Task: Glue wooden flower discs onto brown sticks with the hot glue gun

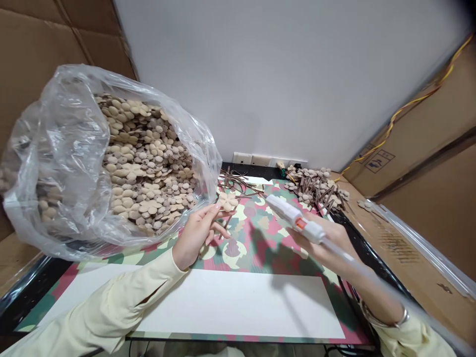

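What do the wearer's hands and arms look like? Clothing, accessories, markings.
Left hand and right hand: both bare, no gloves. Left sleeve: long, pale yellow, loose, with a slit near the cuff. Right sleeve: same pale yellow, mostly out of frame. Silvery band at the right wrist. No markings visible on either sleeve.

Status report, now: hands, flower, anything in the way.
Left hand holding beige flower. Right hand gripping white glue gun, apart from flower. Plastic bag close by left hand, might crowd it.
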Demonstrator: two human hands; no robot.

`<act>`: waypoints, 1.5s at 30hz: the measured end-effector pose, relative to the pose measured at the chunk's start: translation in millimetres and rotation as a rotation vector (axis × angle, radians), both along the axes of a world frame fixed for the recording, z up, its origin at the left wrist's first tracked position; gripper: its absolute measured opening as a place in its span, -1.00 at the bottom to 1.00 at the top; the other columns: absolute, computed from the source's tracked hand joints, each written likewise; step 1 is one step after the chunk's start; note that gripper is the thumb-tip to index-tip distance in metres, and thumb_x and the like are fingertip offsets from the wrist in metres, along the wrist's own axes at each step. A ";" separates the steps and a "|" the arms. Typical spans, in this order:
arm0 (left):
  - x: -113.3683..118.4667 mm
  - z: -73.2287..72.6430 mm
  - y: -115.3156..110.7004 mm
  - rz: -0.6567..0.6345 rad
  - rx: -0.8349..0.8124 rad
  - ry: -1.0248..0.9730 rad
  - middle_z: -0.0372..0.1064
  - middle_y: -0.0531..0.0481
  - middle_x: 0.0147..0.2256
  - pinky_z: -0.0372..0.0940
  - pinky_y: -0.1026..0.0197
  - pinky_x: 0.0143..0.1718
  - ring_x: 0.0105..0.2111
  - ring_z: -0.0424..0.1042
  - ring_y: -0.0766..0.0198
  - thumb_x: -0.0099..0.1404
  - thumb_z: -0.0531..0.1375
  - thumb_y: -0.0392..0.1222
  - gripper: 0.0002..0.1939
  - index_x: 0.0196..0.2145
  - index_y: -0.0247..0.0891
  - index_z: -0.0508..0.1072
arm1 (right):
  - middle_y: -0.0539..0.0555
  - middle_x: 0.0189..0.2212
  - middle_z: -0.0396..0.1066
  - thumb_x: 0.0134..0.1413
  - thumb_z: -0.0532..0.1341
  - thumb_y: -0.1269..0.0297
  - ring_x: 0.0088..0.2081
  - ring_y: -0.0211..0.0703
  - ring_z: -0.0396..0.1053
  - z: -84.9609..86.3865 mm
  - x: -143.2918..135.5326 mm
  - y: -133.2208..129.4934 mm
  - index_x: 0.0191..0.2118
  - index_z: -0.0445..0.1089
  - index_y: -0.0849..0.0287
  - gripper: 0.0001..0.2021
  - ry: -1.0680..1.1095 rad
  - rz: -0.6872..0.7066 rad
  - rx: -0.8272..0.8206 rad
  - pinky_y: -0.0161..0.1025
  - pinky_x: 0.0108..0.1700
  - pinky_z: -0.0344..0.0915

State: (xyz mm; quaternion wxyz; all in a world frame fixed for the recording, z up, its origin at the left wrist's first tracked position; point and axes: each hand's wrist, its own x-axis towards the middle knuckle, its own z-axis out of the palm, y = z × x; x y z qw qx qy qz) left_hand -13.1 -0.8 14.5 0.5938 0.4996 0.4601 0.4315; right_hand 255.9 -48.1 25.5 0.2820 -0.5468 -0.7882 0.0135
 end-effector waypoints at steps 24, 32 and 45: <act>2.1 8.4 -13.6 -0.032 0.183 0.025 0.17 0.16 -0.71 -0.09 0.41 -0.69 -0.73 0.01 0.49 0.29 0.02 0.00 -0.70 -0.41 -0.28 0.34 | 0.04 -0.51 0.33 0.17 -0.04 -0.04 -0.50 -0.24 0.23 47.6 -58.5 40.7 -0.38 0.41 0.19 -0.56 0.186 0.221 -0.384 -0.31 -0.48 0.12; 2.0 -0.2 -12.1 -0.115 0.212 0.061 0.15 0.16 -0.70 -0.08 0.38 -0.66 -0.71 0.00 0.47 0.30 0.00 0.01 -0.68 -0.40 -0.28 0.35 | 0.06 -0.48 0.37 -0.03 0.18 -0.02 -0.44 -0.25 0.21 40.9 -77.8 60.4 -0.31 0.49 0.25 -0.61 0.483 0.184 -0.622 -0.32 -0.44 0.06; -3.2 8.6 -2.9 -0.173 0.212 0.097 0.33 0.01 -0.44 0.14 0.34 -0.58 -0.59 0.23 0.39 0.26 0.01 0.06 -0.64 -0.35 -0.30 0.39 | 0.06 -0.40 0.43 -0.05 0.22 0.11 -0.39 -0.24 0.28 37.6 -81.4 59.3 -0.37 0.49 0.23 -0.73 0.620 0.271 -0.668 -0.31 -0.34 0.13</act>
